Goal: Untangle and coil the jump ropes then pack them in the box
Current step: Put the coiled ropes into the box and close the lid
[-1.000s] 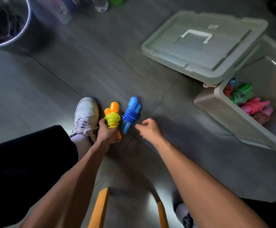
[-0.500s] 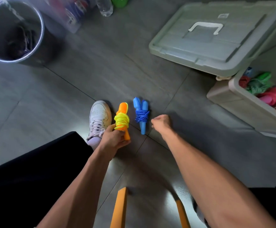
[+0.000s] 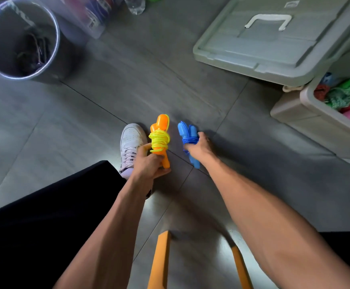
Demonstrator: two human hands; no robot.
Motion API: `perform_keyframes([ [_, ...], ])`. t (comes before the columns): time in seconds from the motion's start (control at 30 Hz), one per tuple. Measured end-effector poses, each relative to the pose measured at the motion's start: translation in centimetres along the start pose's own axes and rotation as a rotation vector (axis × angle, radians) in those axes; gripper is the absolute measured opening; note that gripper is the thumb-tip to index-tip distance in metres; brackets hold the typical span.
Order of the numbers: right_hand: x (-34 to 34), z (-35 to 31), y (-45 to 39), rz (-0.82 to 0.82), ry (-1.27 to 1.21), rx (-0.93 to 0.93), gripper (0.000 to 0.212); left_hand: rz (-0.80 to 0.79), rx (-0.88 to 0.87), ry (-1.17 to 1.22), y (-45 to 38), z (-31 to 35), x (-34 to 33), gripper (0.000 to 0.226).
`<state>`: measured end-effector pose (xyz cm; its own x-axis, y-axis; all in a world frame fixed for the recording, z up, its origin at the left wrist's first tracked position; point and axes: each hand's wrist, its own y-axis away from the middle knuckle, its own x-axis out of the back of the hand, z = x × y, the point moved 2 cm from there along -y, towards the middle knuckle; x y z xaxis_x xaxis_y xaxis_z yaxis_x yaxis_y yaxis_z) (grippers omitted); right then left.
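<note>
Right hand (image 3: 199, 146) has just closed on blue rope bundle (image 3: 187, 140), left hand (image 3: 149, 163) grips orange one (image 3: 159, 140); both ready for box (image 3: 307, 113) at 2 o'clock.

Bare grey tiled floor (image 3: 153, 80) runs open from the hands up to the pale green plastic lid (image 3: 274, 49) lying flat upper right. Beside it the open beige plastic box (image 3: 307, 115) — bundles inside. A white sneaker (image 3: 131, 144) crowds the left; a grey round bin (image 3: 22, 38) stands far left.
</note>
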<state>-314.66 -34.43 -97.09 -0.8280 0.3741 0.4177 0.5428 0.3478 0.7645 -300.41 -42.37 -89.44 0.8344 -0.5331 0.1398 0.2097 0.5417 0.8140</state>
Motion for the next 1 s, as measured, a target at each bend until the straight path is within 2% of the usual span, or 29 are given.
perform_keyframes([
  [0.13, 5.7, 1.1, 2.8, -0.016, 0.047, 0.071, 0.034, -0.085, 0.017, 0.019, 1.6, 0.6, -2.5, 0.035],
  [0.2, 9.2, 1.4, 4.5, 0.031, 0.038, 0.116, 0.038, -0.126, -0.028, -0.017, 2.9, 1.1, -4.0, 0.030],
  [0.27, 12.6, 1.6, 6.2, 0.069, -0.032, 0.122, 0.034, -0.130, -0.077, -0.042, 4.3, 2.1, -5.7, 0.016],
  [0.33, 16.4, 1.7, 8.0, 0.086, -0.092, 0.100, 0.031, -0.142, -0.133, -0.085, 5.6, 3.8, -8.0, 0.021],
  [0.43, 23.2, 2.1, 10.8, 0.121, -0.050, 0.119, 0.030, -0.248, -0.260, -0.183, 8.1, 6.7, -12.4, 0.021],
  [0.53, 30.0, 4.1, 13.1, 0.153, -0.080, 0.118, 0.037, -0.333, -0.348, -0.298, 10.9, 8.9, -17.2, 0.018],
  [0.63, 35.2, 7.9, 14.7, 0.269, -0.109, 0.092, 0.045, -0.368, -0.380, -0.400, 12.8, 9.8, -21.8, 0.014],
  [0.7, 37.6, 10.5, 15.0, 0.332, -0.172, 0.067, 0.037, -0.411, -0.383, -0.444, 14.0, 10.2, -24.9, 0.007],
  [0.77, 39.1, 12.3, 14.9, 0.397, -0.240, 0.049, 0.027, -0.429, -0.398, -0.490, 14.8, 10.4, -28.0, 0.013],
  [0.8, 39.6, 13.0, 14.8, 0.437, -0.294, 0.045, 0.028, -0.423, -0.414, -0.505, 15.1, 10.5, -29.5, 0.013],
  [0.87, 40.0, 13.9, 14.6, 0.471, -0.445, 0.023, 0.046, -0.405, -0.465, -0.478, 15.7, 11.0, -32.3, 0.004],
  [0.93, 40.0, 14.3, 14.1, 0.455, -0.531, -0.022, 0.062, -0.417, -0.500, -0.402, 15.9, 11.3, -34.4, 0.024],
  [1.0, 40.1, 14.1, 13.2, 0.450, -0.546, -0.006, 0.057, -0.422, -0.520, -0.436, 15.9, 11.2, -35.5, 0.031],
])
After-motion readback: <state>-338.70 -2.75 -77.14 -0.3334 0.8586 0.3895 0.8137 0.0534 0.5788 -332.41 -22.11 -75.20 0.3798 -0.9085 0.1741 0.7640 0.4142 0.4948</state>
